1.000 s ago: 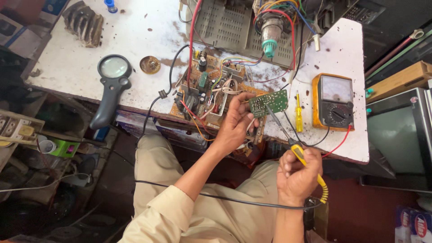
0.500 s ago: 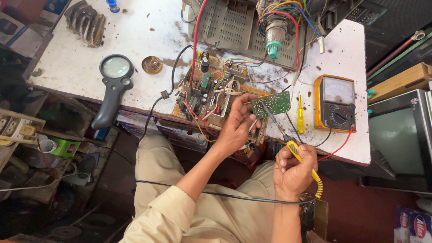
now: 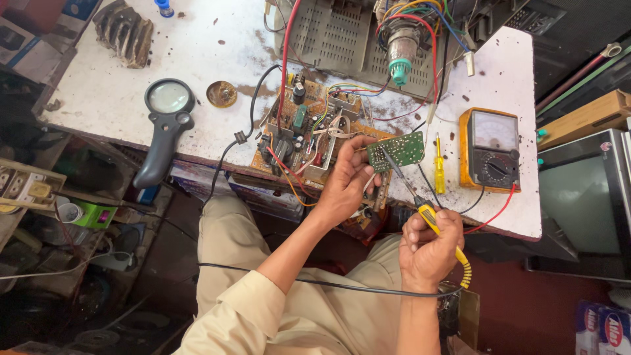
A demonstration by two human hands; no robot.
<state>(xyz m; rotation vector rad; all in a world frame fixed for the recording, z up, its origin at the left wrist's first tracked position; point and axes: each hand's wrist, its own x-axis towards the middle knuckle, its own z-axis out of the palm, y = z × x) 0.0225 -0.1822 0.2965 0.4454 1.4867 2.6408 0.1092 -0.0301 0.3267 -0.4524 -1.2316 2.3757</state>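
1. One small green board (image 3: 396, 150) is held up just over the table's near edge, in front of the big board, pinched at its left end by the left hand (image 3: 345, 186); the fingers are curled tight on it.
2. One iron (image 3: 420, 207) with a yellow handle is gripped in the right hand (image 3: 428, 248), fingers clenched round the handle. Its thin metal tip slants up and left and touches the green board's face.
3. One black cord (image 3: 315, 281) runs across the lap to the right hand.
4. One large brown board (image 3: 310, 135) lies flat on the table (image 3: 118, 92) just behind the left hand, crowded with parts and many coloured wires, too many to count.
5. One yellow screwdriver (image 3: 439, 167) lies just right of the green board, near the meter.
6. One meter (image 3: 490, 149) in an orange case sits at the table's right end; two leads leave it, one red (image 3: 494, 215) and one black.
7. One grey chassis (image 3: 342, 36) stands at the far edge, with one tube neck (image 3: 401, 49) capped in teal.
8. To the left: one round tin (image 3: 222, 94), one black magnifier (image 3: 163, 125) whose handle overhangs the edge, and one dark ribbed block (image 3: 125, 31) in the far corner.
9. One screen (image 3: 585, 204) stands off the table's right side.
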